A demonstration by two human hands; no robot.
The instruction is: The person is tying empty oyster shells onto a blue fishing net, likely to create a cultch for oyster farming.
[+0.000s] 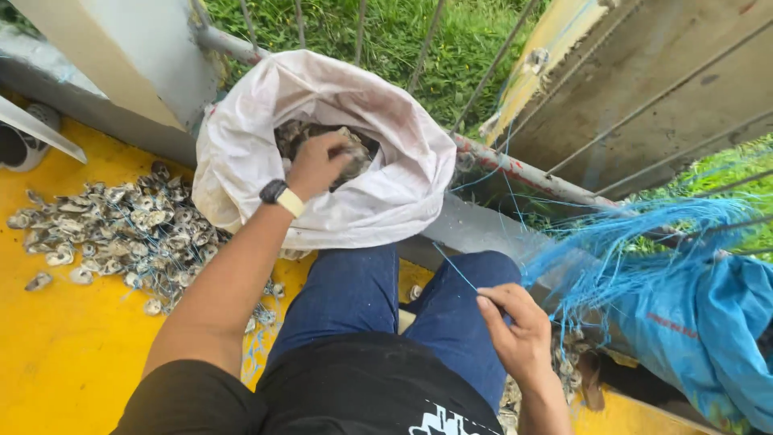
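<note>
My left hand (318, 161) reaches into a white woven sack (241, 153) and closes around grey oyster shells (354, 157) inside it. A black watch with a pale strap sits on that wrist. My right hand (519, 326) rests above my right knee and pinches a thin blue string (456, 270) that runs up to the left. A bundle of loose blue strings (612, 254) hangs just right of that hand. I sit in blue jeans, with the sack leaning against my knees.
A heap of strung oyster shells (121, 229) lies on the yellow floor (56, 354) at left. A blue sack (708, 330) stands at right. Behind are a metal rail (523, 169), wire lines, a grey post and grass. More shells lie by my right leg.
</note>
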